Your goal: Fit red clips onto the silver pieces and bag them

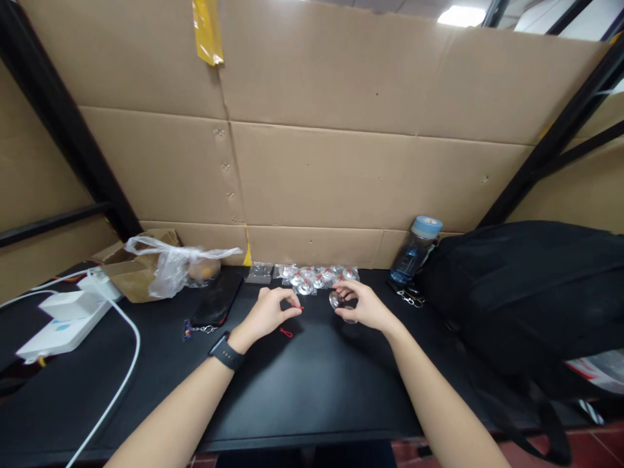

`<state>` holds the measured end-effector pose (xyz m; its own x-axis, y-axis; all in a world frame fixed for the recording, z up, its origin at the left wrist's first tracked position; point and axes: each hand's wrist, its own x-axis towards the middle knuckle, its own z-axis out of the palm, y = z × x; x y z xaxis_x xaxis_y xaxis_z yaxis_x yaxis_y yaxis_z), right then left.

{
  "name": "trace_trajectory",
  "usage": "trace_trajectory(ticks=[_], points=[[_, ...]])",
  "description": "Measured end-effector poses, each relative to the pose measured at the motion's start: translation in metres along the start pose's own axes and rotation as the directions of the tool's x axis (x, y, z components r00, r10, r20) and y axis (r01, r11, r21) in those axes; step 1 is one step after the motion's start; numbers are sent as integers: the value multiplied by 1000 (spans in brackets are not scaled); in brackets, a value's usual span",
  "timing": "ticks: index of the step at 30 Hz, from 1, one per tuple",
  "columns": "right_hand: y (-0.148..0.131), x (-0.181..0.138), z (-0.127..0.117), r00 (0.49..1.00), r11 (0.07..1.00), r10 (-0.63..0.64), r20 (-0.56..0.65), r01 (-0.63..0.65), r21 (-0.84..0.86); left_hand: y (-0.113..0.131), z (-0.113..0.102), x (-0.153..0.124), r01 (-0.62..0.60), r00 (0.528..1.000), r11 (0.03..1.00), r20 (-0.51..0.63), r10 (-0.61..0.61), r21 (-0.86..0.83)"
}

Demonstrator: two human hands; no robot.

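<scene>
- Left hand [270, 313]: pinches a short red cord [301, 307]; a second lies on the black desk [312, 383].
- Right hand [363, 305]: grips a small clear plastic dome [336, 299].
- Progress: judged early; a row of bagged clear domes [316, 275] waits behind.

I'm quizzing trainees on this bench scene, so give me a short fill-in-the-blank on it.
1. The left hand pinches a small ___ piece.
2. The right hand holds a clear ___.
3. The bottle has a ___ cap.
4. The left wrist wears a black ___.

Missing: red; ball; blue; watch
</scene>
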<state>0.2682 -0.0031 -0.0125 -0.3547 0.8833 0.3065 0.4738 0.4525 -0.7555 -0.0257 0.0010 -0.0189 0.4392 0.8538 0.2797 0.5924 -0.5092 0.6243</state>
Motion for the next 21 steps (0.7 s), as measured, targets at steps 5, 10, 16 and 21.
trace_trajectory(ticks=[5,10,16,21], points=[[-7,2,28,1000,944,12,0,-11,329,3,16,3,91,989,983,-100,-108,-156],[-11,3,48,998,872,33,-44,-8,490,8,17,0,75,980,993,-177,-91,-93],[-20,3,63,993,842,25,-118,43,538,18,26,-2,-9,983,988,-178,37,156],[-22,1,68,990,859,-8,-142,80,506,20,32,-6,-36,955,970,-277,105,242]])
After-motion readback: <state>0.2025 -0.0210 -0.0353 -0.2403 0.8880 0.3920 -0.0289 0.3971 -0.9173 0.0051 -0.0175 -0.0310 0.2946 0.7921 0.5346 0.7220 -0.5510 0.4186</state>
